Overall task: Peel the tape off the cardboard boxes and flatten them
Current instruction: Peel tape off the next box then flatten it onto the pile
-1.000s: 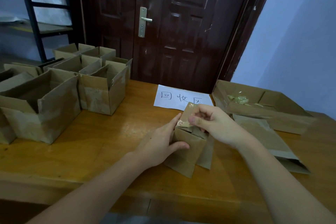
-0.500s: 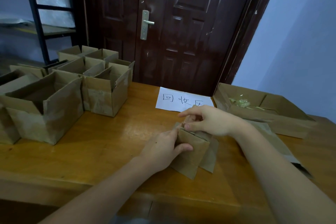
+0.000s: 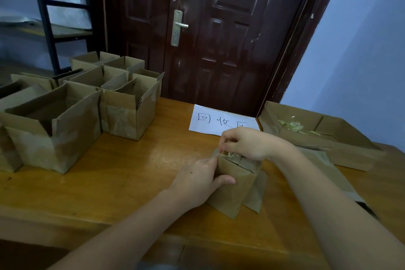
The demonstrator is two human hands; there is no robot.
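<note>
- A small cardboard box (image 3: pixel 235 184) is held upright on the wooden table (image 3: pixel 122 177) by the left hand (image 3: pixel 197 184): the thumb is curled across its near face and the fingers are wrapped round its left side, with the forefinger reaching up to the top edge.
- The right hand (image 3: pixel 247 142) is arched over the top of the box, knuckles up and fingers curled down; a crumpled strip of clear tape (image 3: pixel 230 155) on the top seam is pinched by its fingertips.
- Both forearms are stretched in from the near edge of the table and meet at the box.
- Just right of the grip, partly under the right forearm, a flattened box (image 3: pixel 324 166) is laid on the table.
- Beyond that, further right, a shallow open carton (image 3: pixel 341 149) holds a loose wad of peeled tape (image 3: pixel 291 126).
- Directly behind the grip a white sheet of paper (image 3: pixel 210 119) with handwritten characters is seen, its near right corner covered by the right hand.
- Well to the left of the grip a cluster of open boxes (image 3: pixel 87 103) is stood in rows.
- A dark wooden door (image 3: pixel 219 28) with a metal handle (image 3: pixel 179 27) is set behind the table, a black shelf frame (image 3: pixel 47 17) to its left and a pale blue wall (image 3: pixel 361 61) to its right.
- Compared with half a second ago, the same grip on the box is kept by the left hand, while the right hand's fingertips are brought lower onto the seam.
</note>
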